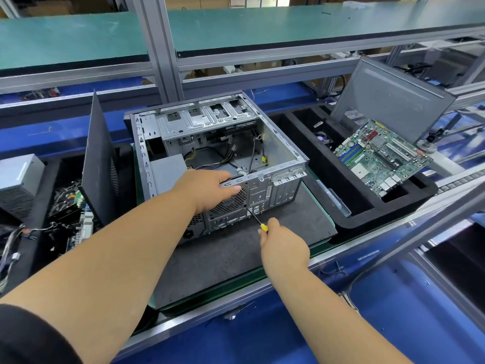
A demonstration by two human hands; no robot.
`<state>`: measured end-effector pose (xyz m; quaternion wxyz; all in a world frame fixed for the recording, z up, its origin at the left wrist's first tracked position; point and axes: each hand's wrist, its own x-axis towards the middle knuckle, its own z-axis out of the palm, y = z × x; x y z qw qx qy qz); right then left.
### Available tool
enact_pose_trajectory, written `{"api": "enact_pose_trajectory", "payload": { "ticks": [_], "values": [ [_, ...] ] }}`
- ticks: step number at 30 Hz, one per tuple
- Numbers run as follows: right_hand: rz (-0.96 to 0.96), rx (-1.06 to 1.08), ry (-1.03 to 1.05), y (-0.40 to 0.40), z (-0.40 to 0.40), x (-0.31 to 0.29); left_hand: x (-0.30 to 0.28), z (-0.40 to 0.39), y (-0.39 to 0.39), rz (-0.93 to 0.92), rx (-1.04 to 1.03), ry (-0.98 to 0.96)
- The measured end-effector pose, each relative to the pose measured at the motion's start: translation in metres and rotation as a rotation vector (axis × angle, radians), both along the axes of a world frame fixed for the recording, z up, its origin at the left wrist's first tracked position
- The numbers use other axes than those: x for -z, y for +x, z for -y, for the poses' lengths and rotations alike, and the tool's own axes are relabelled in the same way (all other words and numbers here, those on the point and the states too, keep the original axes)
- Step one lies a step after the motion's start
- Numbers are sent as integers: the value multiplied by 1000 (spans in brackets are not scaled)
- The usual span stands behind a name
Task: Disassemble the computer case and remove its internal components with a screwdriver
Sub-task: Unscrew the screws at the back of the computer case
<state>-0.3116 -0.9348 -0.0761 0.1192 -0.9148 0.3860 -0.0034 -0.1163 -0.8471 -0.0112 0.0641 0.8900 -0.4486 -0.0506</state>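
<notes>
Case [217, 158]: open, on its side, on a dark mat [236, 256].
Left of case: black panel [98, 164], upright.
Left hand [207, 190]: fingers curled over the case's rear top edge.
Right hand [284, 248]: grips a screwdriver [256, 218], tip at the case's rear fan grille.
Right of case: 1 motherboard [381, 158], tilted in a foam tray [367, 214].
</notes>
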Motion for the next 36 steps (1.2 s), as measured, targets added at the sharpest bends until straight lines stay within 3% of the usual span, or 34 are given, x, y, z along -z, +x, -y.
{"api": "enact_pose_trajectory", "payload": {
  "ticks": [2,4,7,10,13,17,20,28,30,33,36],
  "values": [
    [-8,-14,-36,0,2,0,1,0,0,0,5,3],
    [95,33,167,-2,10,-2,1,0,0,-3,2,1],
    [323,286,923,0,21,-10,2,0,1,3,2,5],
    [419,562,1683,-5,29,-15,3,0,2,1,-5,11],
    [456,589,1897,-8,30,-12,3,0,2,-10,-10,22],
    [462,566,1771,-5,18,-7,1,0,1,-11,1,19],
    [411,541,1529,0,12,-6,0,1,0,-16,9,17],
    [75,71,217,-2,8,-6,-2,0,-1,-29,2,16],
    [11,-9,-13,-1,4,-4,-3,0,-1,-29,7,16],
    [23,-33,-21,-1,5,-3,-4,0,-2,-34,11,15],
    [244,72,432,-1,11,-5,-4,0,-2,-39,9,22]
  ]
}}
